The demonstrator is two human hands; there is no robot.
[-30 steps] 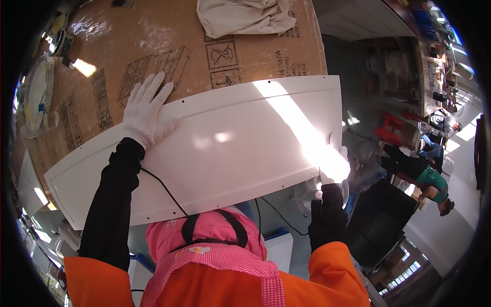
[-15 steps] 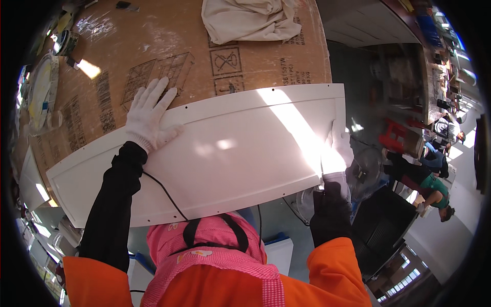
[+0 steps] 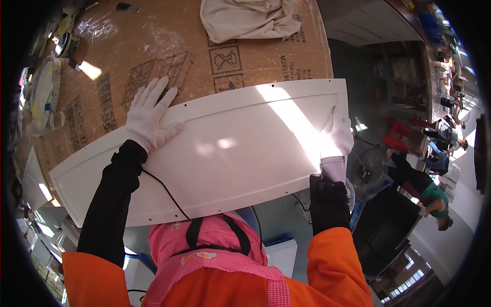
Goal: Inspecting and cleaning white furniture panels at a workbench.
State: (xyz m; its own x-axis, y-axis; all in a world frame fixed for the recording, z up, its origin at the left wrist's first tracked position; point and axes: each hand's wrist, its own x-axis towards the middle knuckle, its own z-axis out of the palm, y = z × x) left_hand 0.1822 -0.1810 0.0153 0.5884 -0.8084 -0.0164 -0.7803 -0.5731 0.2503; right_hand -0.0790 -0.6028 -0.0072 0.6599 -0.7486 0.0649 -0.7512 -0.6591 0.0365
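At 6 o'clock from the middle of the panel, nearest the camera, is a pink checked cloth apron with black straps (image 3: 189, 250), between two bright orange fabric sleeves (image 3: 94, 279). A thin black cord (image 3: 166, 192) runs over the panel's near edge.

The long white flat panel with a raised border and small dark holes (image 3: 230, 153) lies between and beneath the hands, its far edge over the cardboard. At its 10 o'clock, the left hand (image 3: 149, 118), in a white knitted glove, is spread wide: the palm lies across the far edge, the thumb on the panel, the fingers out over the cardboard toward 1 o'clock. At 3 o'clock, the right hand (image 3: 337, 137), white-gloved too, is at the panel's right end, partly washed out by sunlight; a thin dark line shows by its fingertips, and whether it grips anything I cannot tell.

Beyond, a broad brown printed cardboard surface (image 3: 169, 28) bears a crumpled cream cloth (image 3: 250, 19) at 12 o'clock. Farther off at 3 o'clock is a red plastic stool (image 3: 396, 134).
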